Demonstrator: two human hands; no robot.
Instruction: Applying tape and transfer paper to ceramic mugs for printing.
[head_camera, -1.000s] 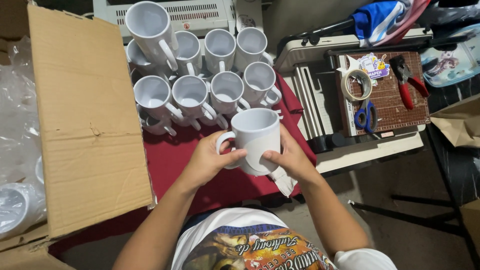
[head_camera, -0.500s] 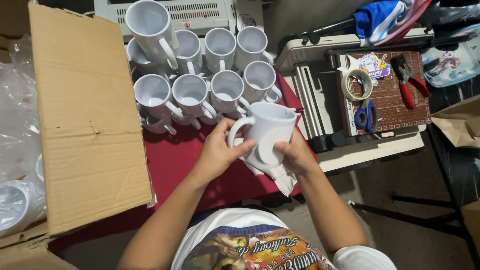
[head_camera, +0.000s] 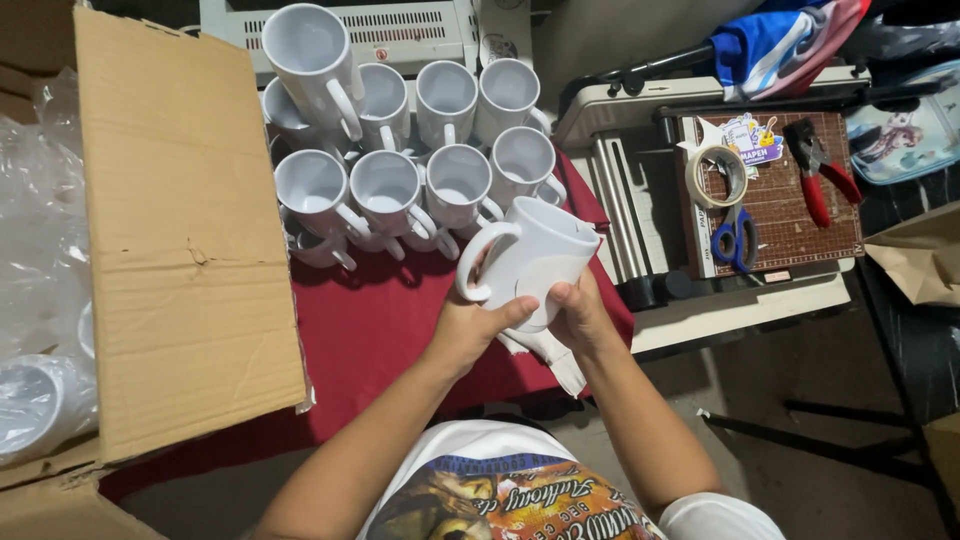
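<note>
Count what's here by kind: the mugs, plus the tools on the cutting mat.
held white mug: 1
standing white mugs, mouths showing: 9 (others may be hidden beneath)
tape roll: 1
blue-handled scissors: 1
red-handled pliers: 1
Total: 13

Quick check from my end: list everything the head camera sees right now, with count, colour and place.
held mug: one, white, tilted, in both hands
mugs on the cloth: about ten, white, clustered at top centre
cloth: one, dark red, under the mugs
cardboard flap: one, brown, left
rag: one, white, under the held mug
tape roll: one, cream, on the cutting mat
scissors: one, blue-handled, on the mat
pliers: one, red-handled, on the mat
left hand: on the mug's base
right hand: on the mug's base
</note>
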